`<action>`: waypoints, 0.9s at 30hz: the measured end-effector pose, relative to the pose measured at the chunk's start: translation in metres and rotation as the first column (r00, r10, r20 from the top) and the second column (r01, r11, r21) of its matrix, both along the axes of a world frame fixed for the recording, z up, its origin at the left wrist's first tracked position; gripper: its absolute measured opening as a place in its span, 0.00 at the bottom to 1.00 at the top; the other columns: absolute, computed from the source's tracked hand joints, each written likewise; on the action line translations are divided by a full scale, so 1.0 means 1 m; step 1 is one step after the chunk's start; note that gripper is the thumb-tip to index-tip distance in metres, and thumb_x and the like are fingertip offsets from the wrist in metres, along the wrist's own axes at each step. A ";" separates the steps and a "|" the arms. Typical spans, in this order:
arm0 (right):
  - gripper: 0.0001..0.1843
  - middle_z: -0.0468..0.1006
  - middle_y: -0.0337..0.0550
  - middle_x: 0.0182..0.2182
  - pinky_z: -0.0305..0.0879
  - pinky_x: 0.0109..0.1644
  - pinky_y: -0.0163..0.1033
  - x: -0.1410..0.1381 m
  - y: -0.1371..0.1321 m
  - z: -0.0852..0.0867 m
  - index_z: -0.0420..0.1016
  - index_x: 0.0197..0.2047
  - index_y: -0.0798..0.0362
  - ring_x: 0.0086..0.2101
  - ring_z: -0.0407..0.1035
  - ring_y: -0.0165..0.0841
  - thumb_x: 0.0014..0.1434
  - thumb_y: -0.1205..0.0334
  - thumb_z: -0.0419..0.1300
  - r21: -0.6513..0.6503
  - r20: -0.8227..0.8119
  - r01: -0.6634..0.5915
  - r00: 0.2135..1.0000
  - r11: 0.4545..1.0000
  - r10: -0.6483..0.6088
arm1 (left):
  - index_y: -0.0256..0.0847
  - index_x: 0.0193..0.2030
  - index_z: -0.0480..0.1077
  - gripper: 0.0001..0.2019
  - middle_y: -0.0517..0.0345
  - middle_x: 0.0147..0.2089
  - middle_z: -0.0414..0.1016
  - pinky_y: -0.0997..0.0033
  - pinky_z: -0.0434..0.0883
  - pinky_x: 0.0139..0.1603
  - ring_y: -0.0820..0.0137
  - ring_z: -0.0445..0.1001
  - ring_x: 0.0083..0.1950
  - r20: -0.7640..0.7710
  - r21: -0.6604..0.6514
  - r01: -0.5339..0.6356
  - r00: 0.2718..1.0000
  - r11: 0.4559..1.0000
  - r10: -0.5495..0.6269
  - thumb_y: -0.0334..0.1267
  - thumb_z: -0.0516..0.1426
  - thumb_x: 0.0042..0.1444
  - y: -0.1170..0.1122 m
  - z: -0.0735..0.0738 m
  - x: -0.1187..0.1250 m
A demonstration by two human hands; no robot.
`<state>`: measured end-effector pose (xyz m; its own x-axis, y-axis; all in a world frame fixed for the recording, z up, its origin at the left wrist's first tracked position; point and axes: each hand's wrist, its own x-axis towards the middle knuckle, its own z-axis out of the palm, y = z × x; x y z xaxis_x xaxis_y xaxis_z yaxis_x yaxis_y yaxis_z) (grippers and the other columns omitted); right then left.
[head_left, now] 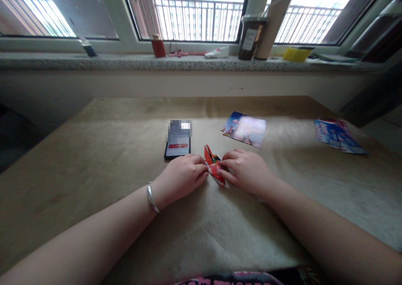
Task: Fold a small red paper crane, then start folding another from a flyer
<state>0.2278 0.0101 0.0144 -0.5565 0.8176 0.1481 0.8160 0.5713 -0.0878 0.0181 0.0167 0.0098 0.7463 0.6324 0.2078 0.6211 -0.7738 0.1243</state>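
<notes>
A small folded piece of red printed paper (215, 168), with patches of green and black, lies on the table between my hands. Its far end rises to a narrow point. My left hand (186, 171) pinches its left edge with thumb and fingers. On the opposite side, my right hand (246, 170) has its fingers and thumb closed on the right edge. A silver bangle (151, 198) circles my left wrist. Just beyond my left hand lies a phone (178, 147) with its screen lit and partly blurred out.
Blue and pink printed sheets (245, 129) lie past my right hand. More printed sheets (339, 136) are near the table's (94, 163) right edge. Behind, the stone windowsill (125, 62) carries a red container (158, 46), a dark jar (250, 38) and a yellow item (297, 54).
</notes>
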 end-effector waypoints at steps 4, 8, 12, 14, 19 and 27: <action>0.19 0.77 0.46 0.41 0.63 0.45 0.43 0.004 0.007 -0.004 0.77 0.44 0.52 0.41 0.67 0.38 0.62 0.50 0.52 0.031 -0.016 -0.004 1.000 1.000 0.004 | 0.39 0.45 0.73 0.11 0.51 0.45 0.73 0.58 0.68 0.55 0.63 0.69 0.50 0.052 0.040 0.135 0.989 0.990 -0.137 0.37 0.52 0.60 -0.002 -0.005 0.004; 0.16 0.75 0.48 0.45 0.64 0.50 0.43 0.009 0.016 -0.016 0.75 0.48 0.53 0.45 0.66 0.38 0.61 0.59 0.53 0.023 -0.110 -0.037 0.993 0.999 0.039 | 0.39 0.50 0.69 0.13 0.50 0.50 0.72 0.54 0.63 0.61 0.62 0.63 0.59 0.100 0.023 0.177 0.979 0.984 -0.179 0.34 0.53 0.59 -0.001 -0.008 0.004; 0.15 0.71 0.51 0.51 0.61 0.57 0.47 0.014 0.023 -0.026 0.76 0.48 0.53 0.52 0.62 0.40 0.59 0.60 0.56 0.010 -0.214 -0.061 0.975 0.998 0.062 | 0.39 0.56 0.65 0.18 0.48 0.56 0.68 0.54 0.62 0.62 0.61 0.57 0.65 0.094 0.001 0.160 0.983 0.987 -0.159 0.31 0.54 0.57 0.001 -0.008 0.002; 0.16 0.71 0.52 0.52 0.61 0.57 0.48 0.016 0.025 -0.028 0.75 0.49 0.53 0.52 0.62 0.40 0.59 0.61 0.57 -0.013 -0.242 -0.070 0.968 0.997 0.065 | 0.39 0.55 0.66 0.18 0.48 0.60 0.65 0.54 0.63 0.62 0.60 0.57 0.65 0.079 0.007 0.148 0.986 0.989 -0.148 0.31 0.53 0.57 0.001 -0.008 0.002; 0.17 0.71 0.49 0.53 0.60 0.57 0.50 0.021 0.032 -0.027 0.73 0.52 0.49 0.53 0.63 0.39 0.59 0.61 0.58 -0.042 -0.244 -0.156 0.959 0.987 0.141 | 0.40 0.57 0.65 0.18 0.51 0.57 0.69 0.55 0.64 0.61 0.64 0.65 0.60 0.081 0.000 0.109 0.991 0.994 -0.109 0.34 0.52 0.60 0.001 -0.010 0.001; 0.09 0.78 0.44 0.41 0.64 0.50 0.42 0.018 0.030 -0.022 0.80 0.37 0.51 0.43 0.68 0.34 0.59 0.66 0.57 0.061 -0.275 -0.172 0.944 0.983 0.182 | 0.41 0.56 0.65 0.17 0.53 0.58 0.68 0.57 0.65 0.59 0.63 0.65 0.59 0.085 -0.033 0.116 0.990 0.993 -0.113 0.34 0.52 0.60 0.002 -0.010 0.002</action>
<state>0.2457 0.0403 -0.0077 -0.6239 0.7011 0.3452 0.6475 0.7111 -0.2741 0.0198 0.0190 -0.0003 0.7954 0.5525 0.2491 0.5153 -0.8329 0.2019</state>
